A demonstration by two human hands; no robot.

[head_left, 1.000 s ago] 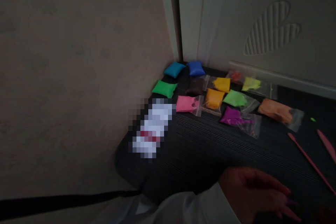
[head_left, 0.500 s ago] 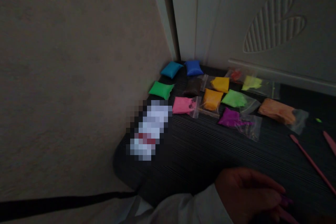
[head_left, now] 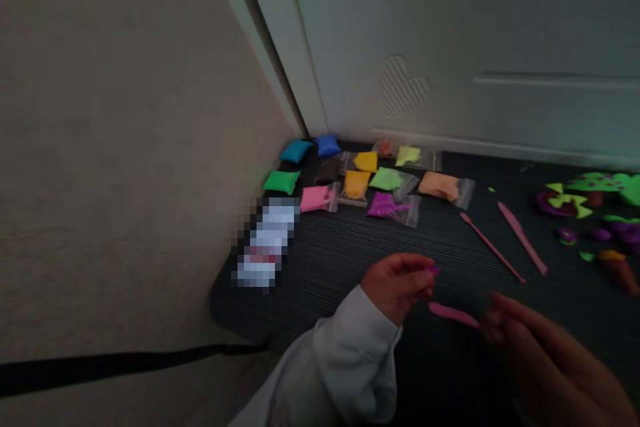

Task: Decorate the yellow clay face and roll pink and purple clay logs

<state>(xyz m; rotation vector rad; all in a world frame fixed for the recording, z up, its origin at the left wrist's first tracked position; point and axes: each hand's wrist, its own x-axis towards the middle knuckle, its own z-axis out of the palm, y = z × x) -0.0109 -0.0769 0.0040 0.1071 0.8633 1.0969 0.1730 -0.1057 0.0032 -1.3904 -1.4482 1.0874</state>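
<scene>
A mottled wall stands left of the black, finely ribbed worktop. Above the worktop, the left hand pinches, fingers together, a small purple lump poking out rightward, its long axis unclear. Next, a smooth pink tool slopes slightly down rightward, ending near the right hand, fingers curled close; their hold I cannot tell.

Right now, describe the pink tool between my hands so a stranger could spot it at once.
Find the dark table below the heart relief. Toward its near side, look between the left hand, pinching a purple bit, and the right hand. The pink tool shows in that gap; two other pink tools lie farther back.
</scene>
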